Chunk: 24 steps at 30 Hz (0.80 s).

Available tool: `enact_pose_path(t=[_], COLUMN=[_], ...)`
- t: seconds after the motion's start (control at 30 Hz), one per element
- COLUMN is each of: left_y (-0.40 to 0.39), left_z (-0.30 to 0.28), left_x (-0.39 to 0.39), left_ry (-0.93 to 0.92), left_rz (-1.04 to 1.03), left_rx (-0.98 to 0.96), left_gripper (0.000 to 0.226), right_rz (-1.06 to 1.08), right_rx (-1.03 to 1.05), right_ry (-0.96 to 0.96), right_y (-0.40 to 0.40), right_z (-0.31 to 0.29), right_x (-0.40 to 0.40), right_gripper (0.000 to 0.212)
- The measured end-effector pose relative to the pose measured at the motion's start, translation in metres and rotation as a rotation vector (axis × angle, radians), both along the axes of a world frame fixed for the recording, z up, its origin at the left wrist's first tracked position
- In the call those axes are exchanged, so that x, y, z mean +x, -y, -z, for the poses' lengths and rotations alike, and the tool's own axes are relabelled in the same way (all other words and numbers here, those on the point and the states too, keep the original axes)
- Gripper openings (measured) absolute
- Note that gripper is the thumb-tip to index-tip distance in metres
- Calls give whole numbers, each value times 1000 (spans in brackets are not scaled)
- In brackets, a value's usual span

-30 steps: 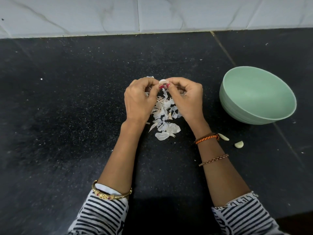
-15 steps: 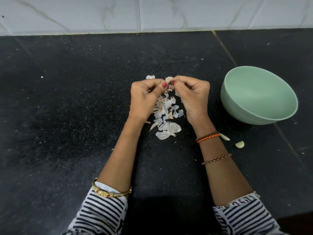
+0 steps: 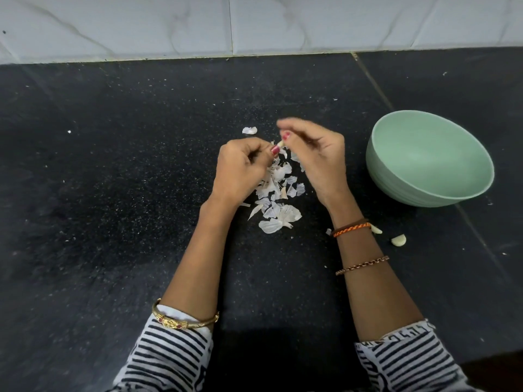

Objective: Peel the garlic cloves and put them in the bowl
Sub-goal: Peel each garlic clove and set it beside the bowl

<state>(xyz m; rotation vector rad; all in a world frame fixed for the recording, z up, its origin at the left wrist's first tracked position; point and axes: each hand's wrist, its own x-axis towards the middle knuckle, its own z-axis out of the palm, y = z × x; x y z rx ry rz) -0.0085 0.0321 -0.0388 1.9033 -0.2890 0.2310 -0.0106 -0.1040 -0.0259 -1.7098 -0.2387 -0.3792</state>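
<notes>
A small garlic clove point(image 3: 281, 143) is held above the black counter between both thumbs. My left hand point(image 3: 240, 168) has its fingers curled and its thumb tip against the clove from below. Blurred by motion, my right hand point(image 3: 314, 157) pinches the clove from above with thumb and fingers. A pile of white garlic skins point(image 3: 278, 193) lies under and just in front of the hands. To the right stands a pale green bowl point(image 3: 424, 154), and its visible inside holds nothing. Two peeled cloves point(image 3: 398, 240) lie on the counter beside my right wrist, one partly hidden by it.
One loose skin flake point(image 3: 249, 130) lies just beyond the hands. A white tiled wall point(image 3: 254, 24) closes off the far edge of the black counter point(image 3: 113, 193). Small white crumbs are scattered over the surface.
My right hand has pulled up and to the right, and is now blurred. The hands have opened a small gap, with the clove still between the thumbs. Bowl and loose cloves have not moved.
</notes>
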Motion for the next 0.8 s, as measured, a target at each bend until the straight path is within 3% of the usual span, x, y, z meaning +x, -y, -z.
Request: enact_pose_path(t=[0.1,0.3,0.6,0.8], left_y=[1,8,14,13], left_z=[0,-2,-4,-6], left_x=[0,-2,-1,-1], left_ry=[5,-11,-82,-72], left_rz=[-38,-142,-136,-107], left_rx=[36,-192,-222,-346], left_gripper=[13,11,15,19], right_rz=[74,80,98,142], right_rx=[-122,67,130,155], right_ry=[28,-25,-192,-205], right_y=[-1,-7,-9,-12], right_z=[3,2,-1,-2], right_x=[0,-1,-1,-3], right_gripper=[16,19,18,16])
